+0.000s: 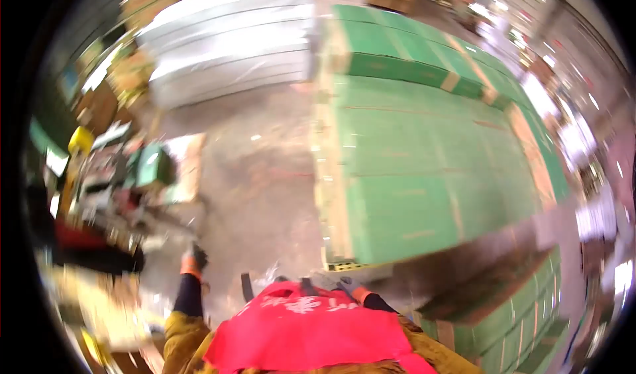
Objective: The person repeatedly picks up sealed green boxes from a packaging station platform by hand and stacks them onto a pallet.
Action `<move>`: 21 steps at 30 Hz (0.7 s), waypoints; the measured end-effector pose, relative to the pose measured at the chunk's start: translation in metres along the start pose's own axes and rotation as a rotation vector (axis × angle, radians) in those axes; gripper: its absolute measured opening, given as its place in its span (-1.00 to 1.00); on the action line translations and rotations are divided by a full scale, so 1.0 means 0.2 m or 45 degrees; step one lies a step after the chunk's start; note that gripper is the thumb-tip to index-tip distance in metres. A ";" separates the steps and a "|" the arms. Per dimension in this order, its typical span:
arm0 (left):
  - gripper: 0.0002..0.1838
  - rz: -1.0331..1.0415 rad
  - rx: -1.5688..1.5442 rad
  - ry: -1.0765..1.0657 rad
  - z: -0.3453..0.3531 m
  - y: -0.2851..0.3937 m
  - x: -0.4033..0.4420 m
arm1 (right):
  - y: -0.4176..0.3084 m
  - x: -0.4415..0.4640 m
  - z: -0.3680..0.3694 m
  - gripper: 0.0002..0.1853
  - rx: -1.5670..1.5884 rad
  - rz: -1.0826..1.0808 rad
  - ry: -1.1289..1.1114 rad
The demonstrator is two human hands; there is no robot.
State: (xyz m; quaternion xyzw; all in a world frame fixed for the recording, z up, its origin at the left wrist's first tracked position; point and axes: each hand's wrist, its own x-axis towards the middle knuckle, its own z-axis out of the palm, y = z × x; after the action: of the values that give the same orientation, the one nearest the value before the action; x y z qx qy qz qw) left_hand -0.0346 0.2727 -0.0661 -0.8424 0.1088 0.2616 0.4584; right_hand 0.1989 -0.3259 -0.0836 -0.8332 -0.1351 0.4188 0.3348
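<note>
My left hand [194, 260], in a dark glove with an orange cuff, hangs low over the concrete floor on the left. Nothing distinct shows in it, and motion blur smears its fingers. Close to the right side of the red apron [308, 331] is my right hand [353, 288], in a grey and orange glove. Its fingers are too blurred to read. Just beyond it lies the near edge of a broad stack of green boxes [411, 175], with a raised row of boxes along the back and tan strips at the sides.
White wrapped bundles [228, 43] stand at the back left. A cluttered low platform [189, 165] with a green box [154, 165] is to my left. More green boxes [510, 327] are stacked at the lower right. Concrete floor [258, 155] runs between the stacks.
</note>
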 end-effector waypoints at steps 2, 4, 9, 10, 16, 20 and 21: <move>-0.59 -0.015 -0.484 -0.140 -0.09 0.38 -0.30 | -0.32 0.08 0.05 -0.46 0.217 -0.115 -0.131; -0.45 -0.728 -1.765 -0.405 -0.21 0.72 -0.60 | -0.67 0.09 0.03 -0.47 0.218 -0.176 -0.214; -0.54 -1.341 -3.214 -0.625 -0.33 1.21 -0.85 | -0.54 0.57 0.16 -0.61 0.565 0.058 -0.417; -0.55 -1.383 -3.318 -0.574 -0.34 1.25 -0.86 | -0.53 0.66 0.16 -0.65 0.683 0.204 -0.428; -0.64 -0.926 -3.498 0.323 -0.26 1.06 -0.87 | -0.92 0.62 0.10 -0.83 0.591 0.332 -0.308; -0.51 -1.749 -3.724 0.045 0.06 0.98 -0.66 | -0.97 0.72 0.08 -0.79 0.610 0.270 -0.242; -0.41 -2.435 -3.981 -0.209 0.10 0.91 -0.55 | -0.84 0.86 0.09 -0.76 0.736 0.282 -0.253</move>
State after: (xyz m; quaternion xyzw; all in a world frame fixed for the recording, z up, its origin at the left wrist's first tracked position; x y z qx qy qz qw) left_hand -0.2107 0.1820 -0.1471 0.2010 0.6872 0.1730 0.6763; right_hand 0.2988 -0.1065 -0.0839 -0.6683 0.0489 0.5532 0.4950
